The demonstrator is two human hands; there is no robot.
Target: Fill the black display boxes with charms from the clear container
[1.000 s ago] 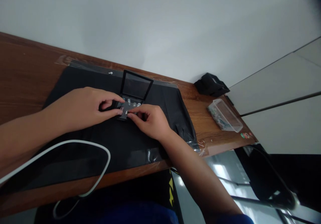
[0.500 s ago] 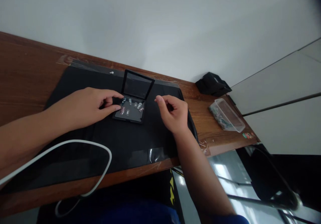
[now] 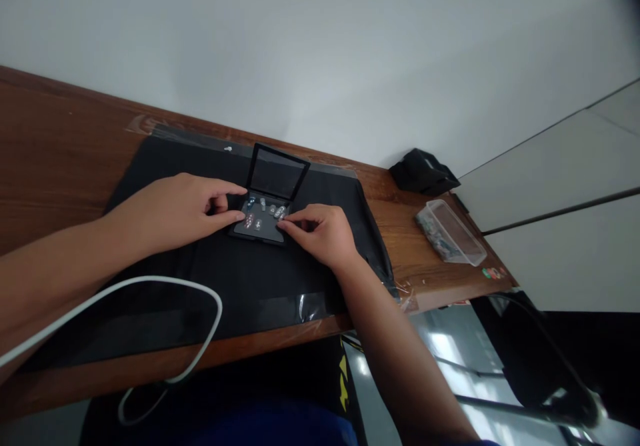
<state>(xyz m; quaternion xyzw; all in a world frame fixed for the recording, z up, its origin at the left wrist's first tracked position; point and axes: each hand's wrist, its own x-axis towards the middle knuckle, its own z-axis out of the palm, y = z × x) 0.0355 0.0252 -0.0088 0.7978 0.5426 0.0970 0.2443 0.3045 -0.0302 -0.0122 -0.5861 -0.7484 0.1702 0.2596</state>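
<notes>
An open black case (image 3: 267, 231) with a clear window in its raised lid (image 3: 277, 171) sits on a black mat (image 3: 235, 279). Inside lie several small glossy decorated pieces that look like false nails, among them a red-patterned nail (image 3: 249, 221) and a pale nail with a cross-like mark (image 3: 258, 225). My left hand (image 3: 187, 209) rests at the case's left edge, thumb and forefinger apart, the other fingers curled. At the right side of the tray, my right hand (image 3: 323, 233) has thumb and forefinger pinched on a false nail, mostly hidden by the fingertips.
A white cable (image 3: 165, 281) loops across the front left. To the right stand a black object (image 3: 423, 171) by the wall and a clear plastic box (image 3: 457, 233) with small packets inside. A tiny white bit (image 3: 228, 149) lies behind the case. Tape holds the mat's edges.
My right hand has moved left and down from beside the case to its right side, fingertips now at a nail there. My left hand stays at the left edge.
</notes>
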